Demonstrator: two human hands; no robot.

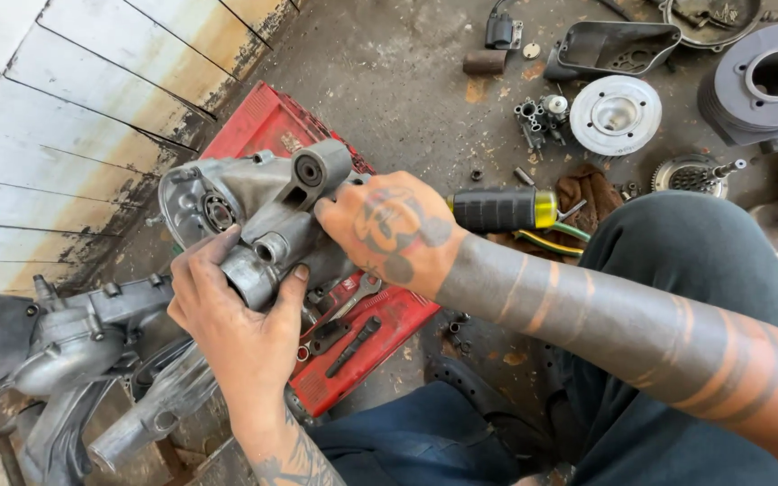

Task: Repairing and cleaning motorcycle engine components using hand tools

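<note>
**Engine casing gripped in both hands over red tray**

Grey cast-metal engine casing (254,211) is held up above the red tray (389,337), long axis running roughly left–right in view, rounded bearing end to the left, tubular boss w/ bolt hole pointing up-right. Left hand (231,310) is wrapped around the casing's lower cylinder from below, fingers closed on it. Right hand (393,229) is clamped on the casing's right end from above; a tool w/ black-and-yellow handle (502,209) juts right from behind that hand, can't tell if the hand grips it too.

Edges/room: tray sits on concrete floor (407,81), its left corner near the stained white wall (74,117); open floor beyond the tray's top edge. Person's knee in dark trousers (677,261) is close at right.

Counts: 1 wrench (348,301) + 1 black bar tool (353,346) on the tray. 1 second casing (74,337) lies lower left. Upper right: 1 round silver cover (616,114), 1 finned cylinder (767,81), 1 brown rag (592,193).
</note>
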